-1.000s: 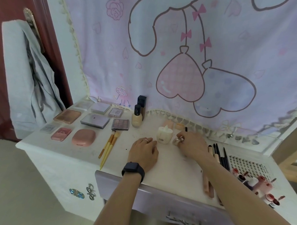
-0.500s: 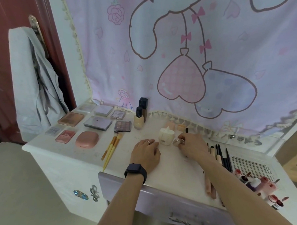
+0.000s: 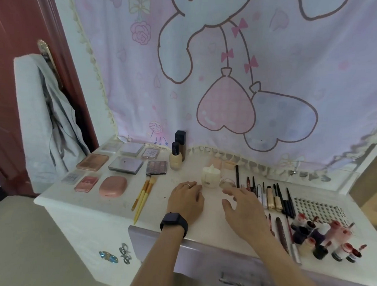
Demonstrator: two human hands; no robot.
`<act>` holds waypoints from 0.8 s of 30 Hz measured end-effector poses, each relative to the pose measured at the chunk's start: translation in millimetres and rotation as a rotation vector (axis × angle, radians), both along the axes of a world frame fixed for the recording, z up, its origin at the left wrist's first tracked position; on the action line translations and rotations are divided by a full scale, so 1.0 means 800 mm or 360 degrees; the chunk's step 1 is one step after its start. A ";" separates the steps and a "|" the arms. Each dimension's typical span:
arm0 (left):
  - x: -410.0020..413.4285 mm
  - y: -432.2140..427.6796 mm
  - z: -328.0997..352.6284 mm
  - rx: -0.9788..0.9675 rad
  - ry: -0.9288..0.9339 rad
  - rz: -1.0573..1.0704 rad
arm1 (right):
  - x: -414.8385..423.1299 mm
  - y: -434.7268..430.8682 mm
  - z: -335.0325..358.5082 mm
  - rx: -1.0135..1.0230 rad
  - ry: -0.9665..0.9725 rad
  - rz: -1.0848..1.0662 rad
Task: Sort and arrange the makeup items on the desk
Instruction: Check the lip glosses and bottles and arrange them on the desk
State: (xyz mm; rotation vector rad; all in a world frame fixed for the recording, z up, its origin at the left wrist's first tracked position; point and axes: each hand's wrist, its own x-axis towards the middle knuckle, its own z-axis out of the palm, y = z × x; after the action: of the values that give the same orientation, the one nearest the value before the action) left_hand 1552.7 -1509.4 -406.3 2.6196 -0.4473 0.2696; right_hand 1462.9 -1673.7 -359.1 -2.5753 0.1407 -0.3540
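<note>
Big pink and lilac cartoon curtain (image 3: pixel 230 58) hangs along the far side of a white desk (image 3: pixel 107 206), with one grey jacket (image 3: pixel 39 119) hanging off to the left. Far left on the desk there are nine palettes (image 3: pixel 125 165) in a neat three by three grid. Over on the right is one lash tray (image 3: pixel 318 210), a clump of lip glosses (image 3: pixel 326 239) at the near right corner that's too jumbled to count, and a row of pencils and tubes (image 3: pixel 267 196), also too bunched to count. Both hands are mid desk and holding nothing. The left hand (image 3: pixel 186 200) lies flat, palm down, fingers loosely together, wearing a black watch (image 3: pixel 174 221). The right hand (image 3: pixel 244 210) has its fingers spread apart, tips just near of the clear pot, can't tell if they touch it. Two foundation bottles (image 3: pixel 175 158) stand upright at the far edge, two yellow brushes (image 3: pixel 144 195) lie side by side left of the left hand, and one white jar (image 3: pixel 210 177) sits just beside one little clear pot (image 3: pixel 227 183)
</note>
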 end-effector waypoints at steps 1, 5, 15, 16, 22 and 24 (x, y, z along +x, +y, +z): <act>0.001 0.001 0.000 -0.0015 -0.0001 -0.0007 | -0.013 0.007 -0.009 0.0004 -0.0029 0.0011; 0.002 0.004 0.004 -0.0099 0.0016 -0.0034 | -0.036 0.025 -0.040 -0.0119 0.0011 0.0134; -0.002 0.004 0.007 -0.0149 0.0159 -0.0062 | -0.055 0.029 -0.071 -0.0409 -0.0102 0.0182; -0.002 0.005 0.010 -0.0218 0.0180 -0.0058 | -0.054 0.029 -0.071 -0.0416 -0.0088 0.0191; 0.023 0.022 0.055 -0.0946 -0.0014 0.0297 | -0.050 0.026 -0.080 -0.0395 -0.0013 0.0229; 0.042 0.027 0.072 -0.1023 -0.0032 0.0473 | -0.051 0.026 -0.082 -0.0387 0.0004 0.0226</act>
State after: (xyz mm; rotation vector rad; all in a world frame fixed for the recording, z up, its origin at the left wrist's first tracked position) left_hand 1586.5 -1487.6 -348.7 2.0386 0.0357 0.4509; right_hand 1421.8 -1653.1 -425.1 -2.8054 -0.0903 -0.3318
